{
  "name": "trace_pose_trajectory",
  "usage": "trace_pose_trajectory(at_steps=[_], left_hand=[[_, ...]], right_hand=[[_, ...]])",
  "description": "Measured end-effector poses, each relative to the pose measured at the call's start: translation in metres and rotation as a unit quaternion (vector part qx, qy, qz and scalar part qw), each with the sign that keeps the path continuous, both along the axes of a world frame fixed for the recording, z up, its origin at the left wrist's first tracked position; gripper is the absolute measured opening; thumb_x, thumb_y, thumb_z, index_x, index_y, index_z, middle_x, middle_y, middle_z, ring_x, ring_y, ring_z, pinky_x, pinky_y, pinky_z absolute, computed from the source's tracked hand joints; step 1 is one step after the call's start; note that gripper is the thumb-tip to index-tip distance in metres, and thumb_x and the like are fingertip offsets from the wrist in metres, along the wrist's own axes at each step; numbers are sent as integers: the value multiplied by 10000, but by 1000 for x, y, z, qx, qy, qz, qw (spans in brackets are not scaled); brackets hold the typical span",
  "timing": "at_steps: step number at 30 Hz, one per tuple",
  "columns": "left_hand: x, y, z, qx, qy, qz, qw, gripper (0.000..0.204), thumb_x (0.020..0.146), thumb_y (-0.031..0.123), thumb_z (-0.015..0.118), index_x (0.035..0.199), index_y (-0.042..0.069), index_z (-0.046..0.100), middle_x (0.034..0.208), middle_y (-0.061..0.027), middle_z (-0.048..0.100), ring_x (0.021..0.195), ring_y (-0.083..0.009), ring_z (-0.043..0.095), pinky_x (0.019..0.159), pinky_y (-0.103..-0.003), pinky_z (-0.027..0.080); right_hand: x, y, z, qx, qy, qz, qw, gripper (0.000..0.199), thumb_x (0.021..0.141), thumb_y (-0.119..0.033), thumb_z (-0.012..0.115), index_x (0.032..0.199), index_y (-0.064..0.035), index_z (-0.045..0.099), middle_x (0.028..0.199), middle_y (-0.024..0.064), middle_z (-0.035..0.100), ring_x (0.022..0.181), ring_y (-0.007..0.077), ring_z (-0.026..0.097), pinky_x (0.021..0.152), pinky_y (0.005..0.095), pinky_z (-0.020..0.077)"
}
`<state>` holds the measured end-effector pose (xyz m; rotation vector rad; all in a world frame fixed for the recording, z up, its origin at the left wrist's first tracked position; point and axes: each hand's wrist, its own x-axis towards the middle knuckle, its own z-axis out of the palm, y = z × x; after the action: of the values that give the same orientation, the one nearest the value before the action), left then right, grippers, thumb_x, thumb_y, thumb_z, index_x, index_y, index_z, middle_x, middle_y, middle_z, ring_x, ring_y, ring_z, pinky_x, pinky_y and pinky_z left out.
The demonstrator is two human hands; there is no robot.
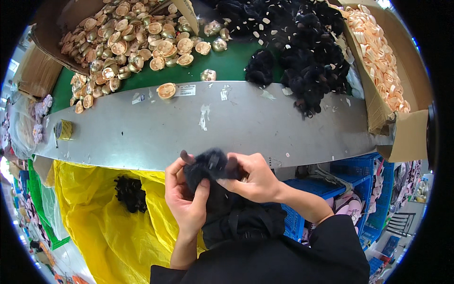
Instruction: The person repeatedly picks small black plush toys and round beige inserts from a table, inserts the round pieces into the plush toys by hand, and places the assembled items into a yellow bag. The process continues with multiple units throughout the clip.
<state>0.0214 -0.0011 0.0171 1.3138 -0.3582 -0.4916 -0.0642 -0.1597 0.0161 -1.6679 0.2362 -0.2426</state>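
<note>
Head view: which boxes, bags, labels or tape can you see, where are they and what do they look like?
Cardboard box: upper left, brown, spilling tan round parts.
Cardboard box: right, brown, holding pale rings.
White label: on the grey bench, small rectangle.
Yellow bag: lower left, open, black fluffy pieces inside.
Yellow tape roll: bench's left end.

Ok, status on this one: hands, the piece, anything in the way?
Left hand and right hand both gripping one black fuzzy piece. Held above the metal bench edge. Nothing in the way.
</note>
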Motion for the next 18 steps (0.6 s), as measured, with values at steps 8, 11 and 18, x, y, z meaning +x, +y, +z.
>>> trace_pose_trajectory(at_steps=[8, 11, 18], left_hand=[[6, 0, -6, 107, -253, 104, 956, 505, 838, 7, 622, 1326, -29, 497, 1253, -140, 550, 1122, -237, 548, 999, -362, 448], [-6, 17, -3, 69, -298, 24, 952, 430, 897, 161, 588, 1262, -66, 560, 1298, -211, 570, 1149, -294, 579, 1018, -386, 452], [-32, 16, -4, 46, -125, -116, 984, 762, 944, 485, 549, 1384, -133, 472, 1330, -297, 556, 1237, -383, 577, 1064, -420, 425]], right_hand=[[-7, 6, 4, 143, 48, -63, 986, 227, 938, -154, 672, 1041, 47, 676, 695, 11, 590, 642, 56, 486, 555, 248, 423], [-9, 6, 0, 172, 34, -91, 980, 215, 963, -172, 650, 991, 41, 670, 655, 20, 568, 618, 54, 478, 540, 254, 415], [-12, 17, -13, -129, -107, -76, 983, 144, 930, -126, 680, 872, -2, 635, 624, 91, 557, 493, 218, 562, 482, 315, 420]])
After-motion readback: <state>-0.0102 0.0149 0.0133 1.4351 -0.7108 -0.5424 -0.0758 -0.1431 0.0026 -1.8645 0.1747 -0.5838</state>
